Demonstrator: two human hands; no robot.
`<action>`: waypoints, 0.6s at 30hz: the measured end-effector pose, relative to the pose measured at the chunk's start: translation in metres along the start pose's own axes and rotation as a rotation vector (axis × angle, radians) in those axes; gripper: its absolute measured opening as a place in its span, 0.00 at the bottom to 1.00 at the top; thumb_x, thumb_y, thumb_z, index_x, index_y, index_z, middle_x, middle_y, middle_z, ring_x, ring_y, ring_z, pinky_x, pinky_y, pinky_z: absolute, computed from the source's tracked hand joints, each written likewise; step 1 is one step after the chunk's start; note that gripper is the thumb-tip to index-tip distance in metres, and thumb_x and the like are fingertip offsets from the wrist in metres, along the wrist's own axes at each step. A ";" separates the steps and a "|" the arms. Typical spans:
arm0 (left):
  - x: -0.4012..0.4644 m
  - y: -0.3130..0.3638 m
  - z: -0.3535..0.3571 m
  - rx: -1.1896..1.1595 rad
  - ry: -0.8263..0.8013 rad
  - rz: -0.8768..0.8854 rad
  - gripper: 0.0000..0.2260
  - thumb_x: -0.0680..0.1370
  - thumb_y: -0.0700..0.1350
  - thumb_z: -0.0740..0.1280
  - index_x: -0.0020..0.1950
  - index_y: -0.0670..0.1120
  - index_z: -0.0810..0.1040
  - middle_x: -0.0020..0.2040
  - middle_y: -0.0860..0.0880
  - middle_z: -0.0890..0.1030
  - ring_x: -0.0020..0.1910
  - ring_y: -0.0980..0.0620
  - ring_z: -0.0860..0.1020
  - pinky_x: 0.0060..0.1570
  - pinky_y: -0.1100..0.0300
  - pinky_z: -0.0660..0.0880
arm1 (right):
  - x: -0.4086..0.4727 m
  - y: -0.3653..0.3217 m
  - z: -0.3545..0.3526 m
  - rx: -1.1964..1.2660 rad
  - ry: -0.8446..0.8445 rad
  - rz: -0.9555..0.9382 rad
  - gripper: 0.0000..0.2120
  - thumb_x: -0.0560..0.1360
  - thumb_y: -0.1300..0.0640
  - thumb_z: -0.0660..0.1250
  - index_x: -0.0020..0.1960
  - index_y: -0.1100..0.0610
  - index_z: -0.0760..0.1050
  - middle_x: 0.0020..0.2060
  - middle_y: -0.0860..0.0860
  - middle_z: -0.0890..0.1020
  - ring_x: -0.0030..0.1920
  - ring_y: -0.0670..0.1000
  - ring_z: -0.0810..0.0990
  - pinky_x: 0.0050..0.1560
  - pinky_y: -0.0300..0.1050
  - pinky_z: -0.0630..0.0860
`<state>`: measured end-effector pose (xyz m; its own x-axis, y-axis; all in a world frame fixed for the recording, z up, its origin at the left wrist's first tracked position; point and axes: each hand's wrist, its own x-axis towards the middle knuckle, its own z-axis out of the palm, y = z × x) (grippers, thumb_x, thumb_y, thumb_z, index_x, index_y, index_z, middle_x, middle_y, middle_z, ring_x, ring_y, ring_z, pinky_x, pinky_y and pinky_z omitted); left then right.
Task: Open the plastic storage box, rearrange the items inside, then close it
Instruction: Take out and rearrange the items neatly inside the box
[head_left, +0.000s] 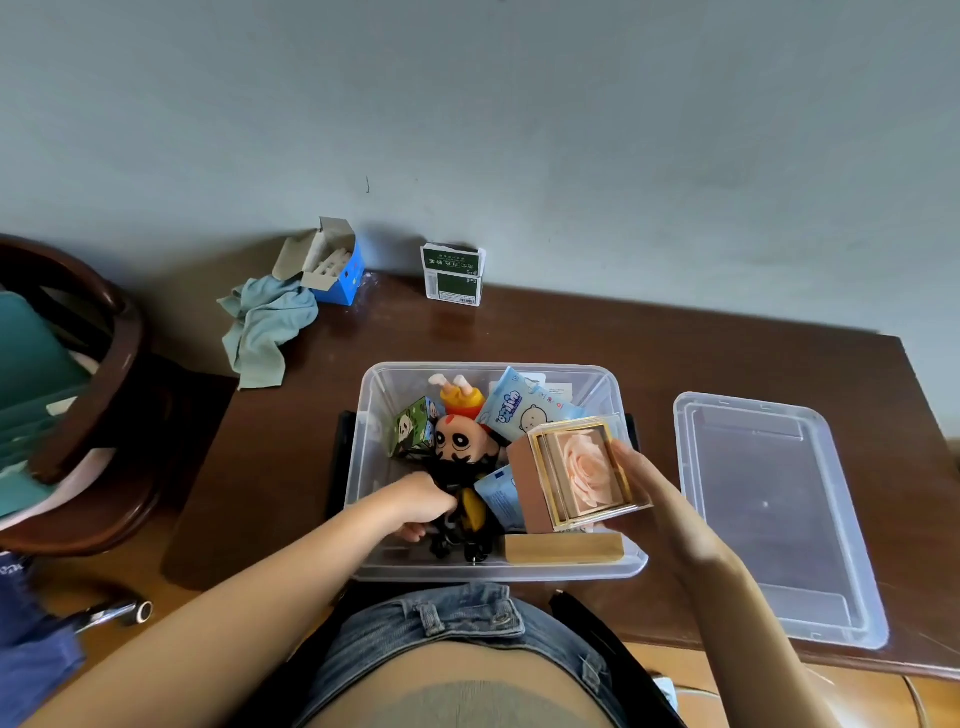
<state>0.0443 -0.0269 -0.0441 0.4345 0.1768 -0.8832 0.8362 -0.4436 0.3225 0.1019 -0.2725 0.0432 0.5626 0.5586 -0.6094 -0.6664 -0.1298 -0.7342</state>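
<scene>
The clear plastic storage box (382, 566) stands open on the dark wooden table, right in front of me. Its clear lid (769, 519) lies flat on the table to the right. My right hand (647, 493) grips a clear display case with a peach rose (587, 473) over the box's right side. My left hand (423, 506) is down inside the box, its fingers curled round a black and yellow toy (467, 512). A doll (460, 441), a green panda cube (413, 428), a blue tissue pack (519, 408) and a wooden block (563, 548) lie inside.
A green and white packet (453, 275) stands at the table's back edge. An open blue carton (332, 265) and a pale blue cloth (265, 327) sit at the back left. A dark wooden chair (104, 374) stands to the left.
</scene>
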 end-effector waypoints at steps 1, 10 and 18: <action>-0.004 0.000 -0.006 0.073 0.020 0.045 0.09 0.77 0.43 0.62 0.37 0.44 0.69 0.32 0.48 0.72 0.27 0.52 0.72 0.26 0.64 0.71 | -0.002 0.000 -0.002 0.015 0.009 0.009 0.24 0.70 0.36 0.63 0.59 0.48 0.80 0.56 0.54 0.82 0.57 0.54 0.81 0.49 0.46 0.81; -0.037 0.007 -0.041 0.346 0.060 0.272 0.18 0.80 0.47 0.61 0.31 0.46 0.62 0.26 0.49 0.64 0.22 0.53 0.68 0.23 0.63 0.60 | -0.004 -0.002 -0.015 0.152 -0.036 -0.005 0.24 0.69 0.34 0.67 0.59 0.47 0.79 0.57 0.55 0.81 0.57 0.53 0.81 0.48 0.45 0.79; -0.080 0.034 -0.062 0.218 -0.135 0.484 0.11 0.78 0.48 0.64 0.39 0.46 0.68 0.32 0.53 0.71 0.32 0.55 0.70 0.33 0.65 0.64 | -0.008 -0.012 -0.023 0.162 0.005 -0.144 0.28 0.65 0.33 0.70 0.59 0.48 0.80 0.55 0.54 0.82 0.52 0.51 0.83 0.45 0.45 0.80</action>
<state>0.0591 -0.0022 0.0584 0.6937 -0.2003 -0.6918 0.4565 -0.6207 0.6374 0.1165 -0.2946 0.0496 0.6601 0.5577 -0.5032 -0.6485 0.0851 -0.7564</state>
